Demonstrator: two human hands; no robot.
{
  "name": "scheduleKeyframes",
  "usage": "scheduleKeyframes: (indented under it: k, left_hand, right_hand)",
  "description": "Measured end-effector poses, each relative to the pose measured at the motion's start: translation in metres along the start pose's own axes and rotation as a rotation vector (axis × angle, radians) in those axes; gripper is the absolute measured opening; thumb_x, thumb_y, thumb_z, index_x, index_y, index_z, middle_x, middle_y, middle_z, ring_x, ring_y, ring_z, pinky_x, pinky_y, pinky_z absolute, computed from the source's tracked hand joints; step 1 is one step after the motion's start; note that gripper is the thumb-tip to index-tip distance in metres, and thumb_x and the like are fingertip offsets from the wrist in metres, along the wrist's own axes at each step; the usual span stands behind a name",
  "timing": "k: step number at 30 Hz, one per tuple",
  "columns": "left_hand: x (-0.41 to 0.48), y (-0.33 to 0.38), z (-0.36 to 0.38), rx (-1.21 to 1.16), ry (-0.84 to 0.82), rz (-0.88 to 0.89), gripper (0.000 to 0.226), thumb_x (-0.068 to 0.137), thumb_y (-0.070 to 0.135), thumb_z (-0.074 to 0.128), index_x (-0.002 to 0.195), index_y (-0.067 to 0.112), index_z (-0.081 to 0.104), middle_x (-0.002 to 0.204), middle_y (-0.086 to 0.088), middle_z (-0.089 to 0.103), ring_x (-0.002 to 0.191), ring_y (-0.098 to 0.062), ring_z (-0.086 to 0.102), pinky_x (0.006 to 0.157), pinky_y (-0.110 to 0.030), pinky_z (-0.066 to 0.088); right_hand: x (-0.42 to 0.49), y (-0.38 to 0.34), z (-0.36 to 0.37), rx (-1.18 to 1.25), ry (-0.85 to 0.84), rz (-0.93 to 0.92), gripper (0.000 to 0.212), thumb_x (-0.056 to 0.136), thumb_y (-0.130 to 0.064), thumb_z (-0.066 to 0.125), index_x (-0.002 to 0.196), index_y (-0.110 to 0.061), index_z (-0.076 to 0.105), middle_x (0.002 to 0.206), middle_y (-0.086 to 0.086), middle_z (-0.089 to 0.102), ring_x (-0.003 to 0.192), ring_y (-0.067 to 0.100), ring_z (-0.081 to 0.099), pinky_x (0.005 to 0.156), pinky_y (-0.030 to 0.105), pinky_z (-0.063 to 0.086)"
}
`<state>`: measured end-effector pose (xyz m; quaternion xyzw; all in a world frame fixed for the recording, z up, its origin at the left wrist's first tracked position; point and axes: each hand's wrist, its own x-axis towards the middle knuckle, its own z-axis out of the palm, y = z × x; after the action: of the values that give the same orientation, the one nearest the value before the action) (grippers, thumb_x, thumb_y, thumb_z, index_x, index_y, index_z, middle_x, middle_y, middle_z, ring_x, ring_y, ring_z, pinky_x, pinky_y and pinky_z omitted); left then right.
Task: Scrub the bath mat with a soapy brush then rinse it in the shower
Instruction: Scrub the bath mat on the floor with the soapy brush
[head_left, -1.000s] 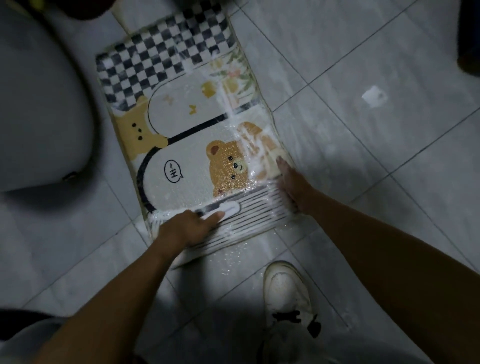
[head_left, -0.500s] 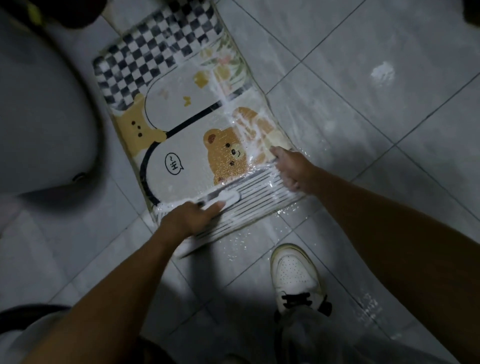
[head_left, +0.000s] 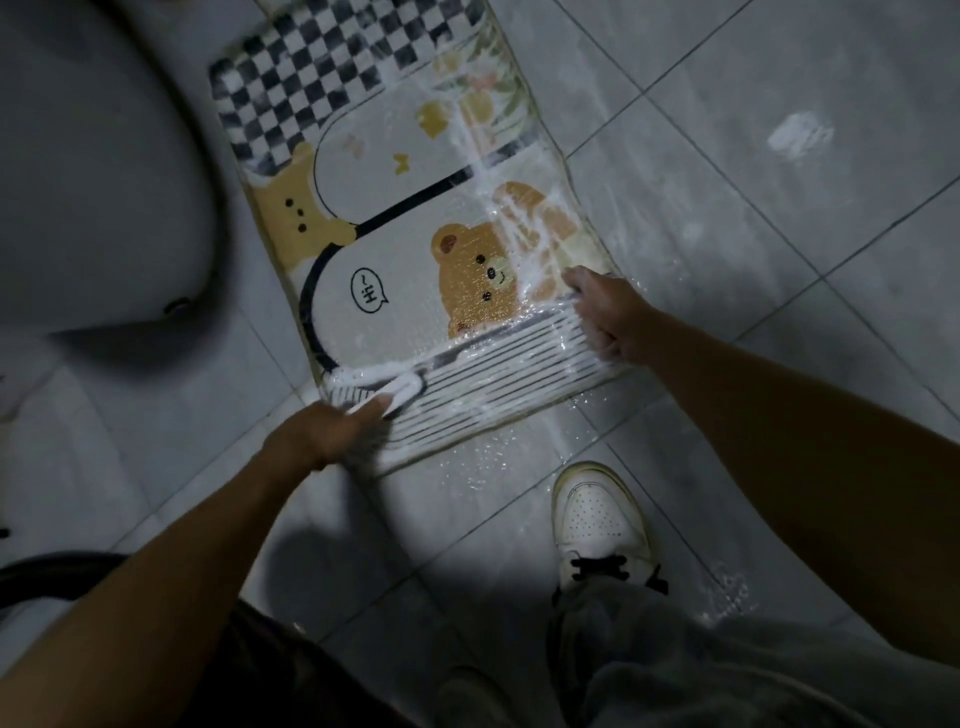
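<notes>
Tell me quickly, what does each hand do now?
Left hand: closed on the white plastic scrub brush.
Right hand: pressing the wet bear-print bath mat, holding nothing.

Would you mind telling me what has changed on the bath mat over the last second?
The left hand has drawn the brush toward the near left corner of the bath mat. The right hand has shifted slightly but still presses the mat's right edge. The mat stays flat on the tiled floor, and the brush is still gripped.

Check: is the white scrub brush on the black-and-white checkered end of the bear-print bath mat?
No, the white scrub brush sits on the striped end nearest the person.
</notes>
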<state>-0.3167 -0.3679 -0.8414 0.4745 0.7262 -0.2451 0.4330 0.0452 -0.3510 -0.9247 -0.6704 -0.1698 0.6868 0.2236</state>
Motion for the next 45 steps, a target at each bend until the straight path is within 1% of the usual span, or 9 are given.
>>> scheduleKeyframes:
  k: [3,11,13,17,24,33,36,40,45]
  left_hand:
    - [0.017,0.047,0.021,0.131,0.007,0.116,0.111,0.064,0.106,0.033,0.137,0.028,0.063,0.137,-0.009,0.064,0.117,-0.029,0.063,0.105,-0.044,0.049]
    - [0.004,0.04,0.059,0.011,0.018,0.172,0.115,0.063,0.107,0.029,0.141,0.028,0.06,0.142,-0.004,0.061,0.123,-0.027,0.06,0.111,-0.045,0.043]
    - [0.003,0.003,0.04,-0.045,0.028,0.091,0.117,0.062,0.106,0.036,0.142,0.023,0.06,0.143,-0.008,0.06,0.122,-0.029,0.06,0.107,-0.039,0.047]
    - [0.008,-0.052,0.005,-0.069,0.075,-0.146,0.102,0.069,0.096,0.048,0.122,0.01,0.066,0.108,-0.017,0.064,0.079,-0.025,0.065,0.062,-0.029,0.05]
    - [0.03,-0.016,0.021,-0.042,0.043,0.087,0.106,0.065,0.104,0.041,0.131,0.025,0.068,0.134,-0.01,0.066,0.113,-0.026,0.065,0.103,-0.038,0.051]
    - [0.019,-0.082,-0.031,0.187,0.167,-0.124,0.118,0.066,0.101,0.036,0.133,0.007,0.064,0.131,-0.021,0.065,0.11,-0.032,0.064,0.096,-0.038,0.052]
    - [0.023,-0.045,-0.003,0.165,0.169,0.03,0.1,0.072,0.099,0.036,0.117,0.018,0.074,0.117,-0.012,0.072,0.098,-0.023,0.067,0.092,-0.037,0.055]
    - [0.026,-0.004,0.024,0.238,0.134,0.158,0.091,0.076,0.098,0.032,0.103,0.022,0.074,0.1,0.0,0.071,0.09,-0.019,0.065,0.09,-0.037,0.055]
    - [0.017,-0.075,-0.027,0.291,0.179,-0.087,0.103,0.073,0.097,0.035,0.119,0.011,0.07,0.117,-0.017,0.069,0.098,-0.03,0.065,0.09,-0.036,0.053]
  right_hand:
    - [-0.003,0.001,0.005,-0.036,0.058,-0.024,0.059,0.1,-0.054,0.05,0.051,-0.025,0.034,0.043,-0.001,0.027,0.034,0.014,0.021,0.041,0.02,0.02]
    - [-0.007,0.018,0.031,-0.041,0.08,-0.074,0.026,0.099,-0.037,0.057,0.087,-0.014,0.06,0.049,-0.002,0.041,0.035,0.016,0.033,0.036,0.021,0.028]
    - [-0.009,0.023,0.054,-0.194,0.061,-0.158,0.032,0.096,-0.036,0.069,0.081,-0.008,0.064,0.05,0.002,0.048,0.037,0.016,0.042,0.039,0.023,0.037]
    - [-0.007,0.023,0.06,-0.268,-0.009,-0.173,0.044,0.092,-0.043,0.075,0.093,0.001,0.069,0.063,0.013,0.057,0.052,0.022,0.053,0.046,0.025,0.047]
    - [-0.003,0.015,0.066,-0.209,0.034,-0.056,0.026,0.09,-0.032,0.077,0.085,-0.009,0.065,0.057,-0.004,0.059,0.035,0.004,0.05,0.039,0.02,0.042]
    - [-0.003,0.016,0.063,-0.315,-0.039,-0.163,0.022,0.098,-0.022,0.068,0.078,-0.014,0.069,0.066,0.009,0.065,0.056,0.023,0.057,0.058,0.035,0.048]
    - [-0.002,0.016,0.062,-0.259,-0.02,-0.144,0.022,0.095,-0.022,0.071,0.088,-0.001,0.07,0.082,0.025,0.063,0.067,0.03,0.056,0.055,0.033,0.047]
    - [0.003,0.017,0.062,-0.233,-0.008,-0.065,0.025,0.088,-0.03,0.076,0.095,-0.007,0.071,0.09,0.016,0.067,0.076,0.027,0.061,0.06,0.034,0.053]
    - [0.003,0.016,0.058,-0.27,-0.096,-0.079,0.025,0.096,-0.026,0.067,0.084,-0.004,0.065,0.06,0.007,0.06,0.047,0.02,0.052,0.041,0.026,0.043]
